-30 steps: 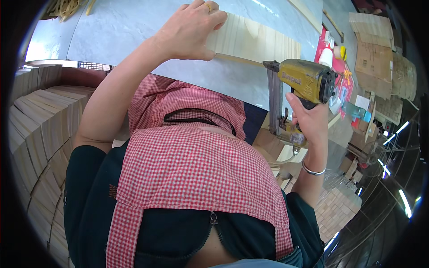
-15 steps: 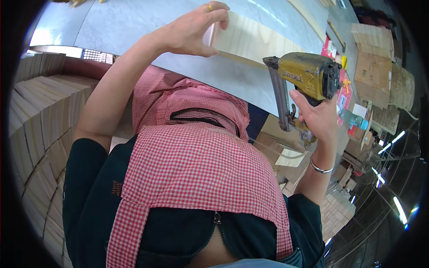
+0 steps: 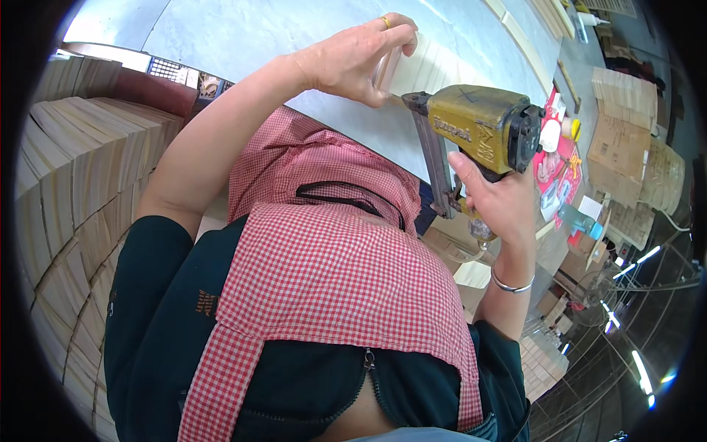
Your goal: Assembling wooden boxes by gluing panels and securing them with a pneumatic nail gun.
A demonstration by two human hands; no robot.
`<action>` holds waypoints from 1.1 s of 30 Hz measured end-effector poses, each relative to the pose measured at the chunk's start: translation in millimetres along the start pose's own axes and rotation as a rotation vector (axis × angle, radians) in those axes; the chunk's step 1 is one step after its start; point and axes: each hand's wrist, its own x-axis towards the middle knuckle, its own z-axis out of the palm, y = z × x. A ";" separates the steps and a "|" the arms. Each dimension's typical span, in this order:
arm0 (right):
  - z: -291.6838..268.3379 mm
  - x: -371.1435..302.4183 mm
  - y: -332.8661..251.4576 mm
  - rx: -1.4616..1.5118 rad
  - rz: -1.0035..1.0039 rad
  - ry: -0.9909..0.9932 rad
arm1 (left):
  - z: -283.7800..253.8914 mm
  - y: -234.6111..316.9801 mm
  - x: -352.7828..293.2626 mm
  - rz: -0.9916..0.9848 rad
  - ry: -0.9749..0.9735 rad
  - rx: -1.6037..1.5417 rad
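My right hand (image 3: 501, 202) is wrapped round the grip of a worn yellow nail gun (image 3: 479, 121), its dark magazine slanting down toward me. The gun's nose is beside the near edge of a pale wooden board (image 3: 434, 65), close to my left thumb; whether it touches the wood I cannot tell. My left hand (image 3: 357, 62), with a ring on one finger, spans the board's left end, thumb on the near side and fingers on the far side. A narrow upright wooden piece (image 3: 384, 70) stands at that end within its grip.
The board lies on a grey-white tabletop (image 3: 236, 37). Long wood strips (image 3: 521, 40) lie farther right. Stacked wooden boards (image 3: 81, 155) rise at my left. To the right are a yellow-capped white bottle (image 3: 552, 134), a bluish bottle (image 3: 580, 219) and cardboard boxes (image 3: 620, 140). An air hose hangs below the gun.
The nail gun has come leftward along the board, its nose now much nearer my left hand. My left hand keeps its hold at the board's end. The whole view has shifted slightly.
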 end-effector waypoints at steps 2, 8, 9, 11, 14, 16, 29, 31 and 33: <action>4.6 -2.3 -3.3 0.024 0.049 0.006 | 0.6 -2.3 -0.5 0.004 0.013 -0.008; 27.7 -15.8 -10.8 0.211 0.269 0.082 | 3.3 -8.1 -1.1 0.020 0.032 -0.026; 31.2 -17.6 -10.4 0.263 0.300 0.107 | 3.9 -8.7 -0.3 0.019 0.030 -0.024; 31.3 -18.8 -9.4 0.323 0.337 0.139 | 4.2 -8.5 2.5 0.024 0.019 -0.019; 20.9 -13.0 -10.4 0.181 0.224 0.097 | 4.3 -7.8 3.8 0.028 0.038 -0.034; 18.7 -10.8 -12.4 0.139 0.195 0.072 | 1.5 -9.1 1.8 0.047 0.080 -0.024; 1.5 -43.5 19.7 0.086 0.282 0.183 | 17.0 72.3 -96.3 -0.394 0.295 -0.310; 1.1 -34.5 27.9 0.048 0.304 0.196 | 7.6 58.0 -77.4 -0.348 0.351 -0.419; 0.7 -30.9 32.5 0.111 0.215 0.175 | 3.3 19.0 -59.0 -0.296 0.666 -0.226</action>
